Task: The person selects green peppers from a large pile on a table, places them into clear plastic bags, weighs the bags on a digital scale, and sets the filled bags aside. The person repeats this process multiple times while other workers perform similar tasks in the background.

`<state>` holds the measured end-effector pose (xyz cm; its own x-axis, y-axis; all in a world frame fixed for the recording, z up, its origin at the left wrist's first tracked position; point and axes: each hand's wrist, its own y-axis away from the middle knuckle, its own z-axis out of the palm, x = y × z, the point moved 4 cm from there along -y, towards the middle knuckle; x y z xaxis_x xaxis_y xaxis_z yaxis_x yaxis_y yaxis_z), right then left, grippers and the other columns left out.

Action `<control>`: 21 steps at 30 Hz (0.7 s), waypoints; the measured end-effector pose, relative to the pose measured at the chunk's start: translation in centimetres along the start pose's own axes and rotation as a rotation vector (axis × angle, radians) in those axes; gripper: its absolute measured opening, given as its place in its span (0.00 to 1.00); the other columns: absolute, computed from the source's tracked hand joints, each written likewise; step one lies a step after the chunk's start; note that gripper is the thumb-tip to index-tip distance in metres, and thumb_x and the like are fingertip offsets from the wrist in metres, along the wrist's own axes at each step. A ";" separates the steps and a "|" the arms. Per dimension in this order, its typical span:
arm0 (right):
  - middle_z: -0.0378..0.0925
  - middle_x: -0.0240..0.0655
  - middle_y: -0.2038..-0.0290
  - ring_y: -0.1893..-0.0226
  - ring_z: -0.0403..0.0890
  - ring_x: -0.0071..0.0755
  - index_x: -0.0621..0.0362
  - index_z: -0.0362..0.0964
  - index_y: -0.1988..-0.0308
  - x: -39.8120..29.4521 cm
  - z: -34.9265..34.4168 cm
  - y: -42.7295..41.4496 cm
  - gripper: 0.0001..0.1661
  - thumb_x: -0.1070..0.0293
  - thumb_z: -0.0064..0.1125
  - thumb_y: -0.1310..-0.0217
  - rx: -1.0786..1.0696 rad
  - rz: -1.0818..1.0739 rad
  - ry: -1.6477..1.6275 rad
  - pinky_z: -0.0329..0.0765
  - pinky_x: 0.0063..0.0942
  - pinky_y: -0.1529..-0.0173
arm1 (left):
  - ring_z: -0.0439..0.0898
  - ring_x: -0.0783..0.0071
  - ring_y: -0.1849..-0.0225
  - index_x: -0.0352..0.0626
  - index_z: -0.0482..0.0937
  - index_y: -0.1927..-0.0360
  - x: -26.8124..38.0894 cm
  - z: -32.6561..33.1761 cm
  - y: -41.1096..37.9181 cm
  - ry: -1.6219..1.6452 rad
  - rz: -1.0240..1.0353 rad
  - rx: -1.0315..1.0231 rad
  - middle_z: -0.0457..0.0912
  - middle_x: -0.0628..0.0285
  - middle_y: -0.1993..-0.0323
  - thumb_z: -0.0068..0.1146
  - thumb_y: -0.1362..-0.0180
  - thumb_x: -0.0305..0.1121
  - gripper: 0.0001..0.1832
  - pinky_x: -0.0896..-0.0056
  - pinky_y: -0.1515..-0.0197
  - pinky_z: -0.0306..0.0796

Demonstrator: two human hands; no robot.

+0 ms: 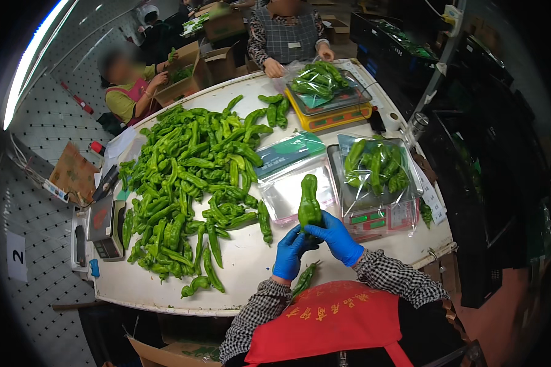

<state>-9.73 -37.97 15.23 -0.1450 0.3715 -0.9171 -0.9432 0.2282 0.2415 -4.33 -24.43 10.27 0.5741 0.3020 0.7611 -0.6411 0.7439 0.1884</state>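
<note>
Both my hands, in blue gloves, hold one large green pepper (309, 202) upright in front of me. My left hand (290, 253) grips its lower end from the left, and my right hand (337, 236) has thumb and fingers around it from the right. Just beyond lies a stack of clear plastic bags (294, 183) with a green printed band. To the right, a bag of green peppers (376, 165) rests on a digital scale (369, 219) with lit green displays. A heap of green peppers (188, 169) spreads over the table's left side. Another pepper (306, 279) lies by my left forearm.
A person (287, 32) across the white table (165, 296) handles a second bag of peppers (319, 79) on a yellow scale (337, 118). Another person (133, 91) at left reaches into a cardboard box (183, 75). A smaller scale (105, 229) stands at the left edge. Black crates (390, 41) flank the right.
</note>
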 end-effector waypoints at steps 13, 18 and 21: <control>0.78 0.42 0.42 0.44 0.80 0.30 0.56 0.66 0.32 -0.3 -8.4 10.7 0.34 0.71 0.65 0.35 -0.032 -0.133 0.428 0.77 0.30 0.40 | 0.83 0.58 0.48 0.44 0.59 0.25 0.1 8.3 -3.4 -0.117 -0.032 -0.051 0.80 0.49 0.46 0.54 0.32 0.24 0.33 0.58 0.44 0.80; 0.75 0.41 0.39 0.41 0.78 0.30 0.62 0.65 0.32 -0.3 -13.0 17.2 0.33 0.73 0.62 0.34 0.121 0.088 0.118 0.76 0.29 0.38 | 0.74 0.51 0.37 0.45 0.64 0.26 -1.0 11.7 -3.7 -1.127 0.581 -0.115 0.74 0.49 0.36 0.63 0.38 0.32 0.36 0.50 0.35 0.68; 0.76 0.41 0.40 0.42 0.78 0.30 0.65 0.66 0.33 0.8 -15.6 20.5 0.32 0.74 0.61 0.34 0.159 0.104 0.054 0.77 0.28 0.39 | 0.62 0.47 0.27 0.51 0.64 0.25 -2.8 12.6 -4.9 -1.684 0.738 -0.190 0.65 0.50 0.28 0.67 0.42 0.38 0.40 0.39 0.27 0.53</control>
<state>-33.86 -47.05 14.50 -0.2589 0.3527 -0.8992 -0.8640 0.3316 0.3788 -9.23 -36.46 15.06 -0.8920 -0.1950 0.4078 -0.3675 0.8382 -0.4030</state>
